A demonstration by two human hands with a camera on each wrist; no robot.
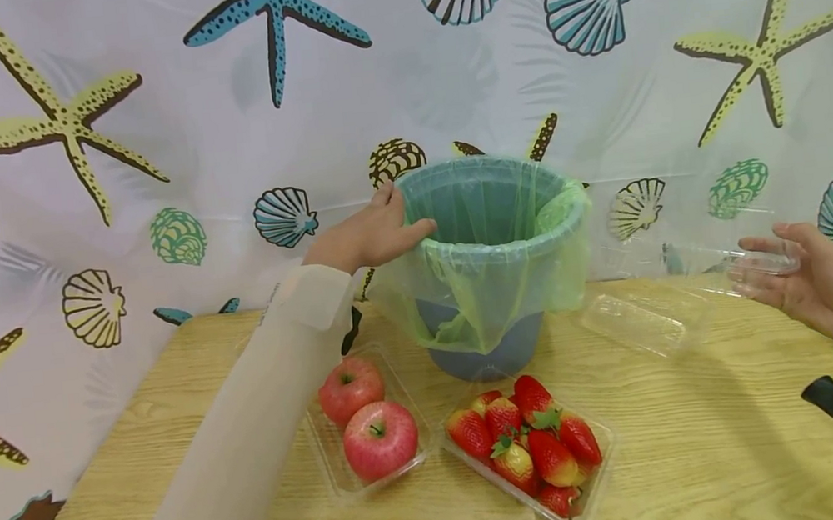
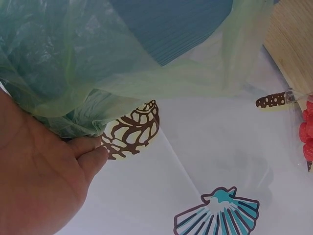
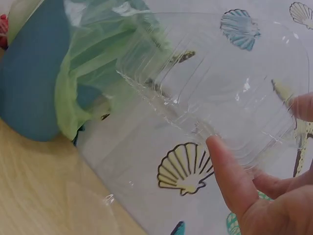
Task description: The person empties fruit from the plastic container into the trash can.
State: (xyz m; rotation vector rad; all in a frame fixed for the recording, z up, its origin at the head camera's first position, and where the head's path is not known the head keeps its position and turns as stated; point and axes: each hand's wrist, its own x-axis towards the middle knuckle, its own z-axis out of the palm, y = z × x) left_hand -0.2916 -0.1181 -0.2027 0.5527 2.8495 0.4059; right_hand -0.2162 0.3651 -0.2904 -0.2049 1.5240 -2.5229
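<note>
A blue trash can (image 1: 486,358) lined with a thin green plastic bag (image 1: 464,289) stands at the back middle of the table. My left hand (image 1: 365,236) grips its left rim, thumb on the near side and the other fingers round the outside over the bag. Off to the right of the can, my right hand (image 1: 829,287) holds a clear plastic container (image 3: 215,83) in the air. The right wrist view shows ridged walls on this container, with my fingers (image 3: 227,176) and thumb at its edge and nothing visible inside.
Two red apples (image 1: 379,441) sit in a clear tray (image 1: 348,492) in front of the can. Beside it, strawberries (image 1: 552,456) fill another clear tray (image 1: 601,443). A clear plastic piece (image 1: 637,324) lies right of the can. A patterned curtain (image 1: 372,113) hangs behind the wooden table (image 1: 706,450).
</note>
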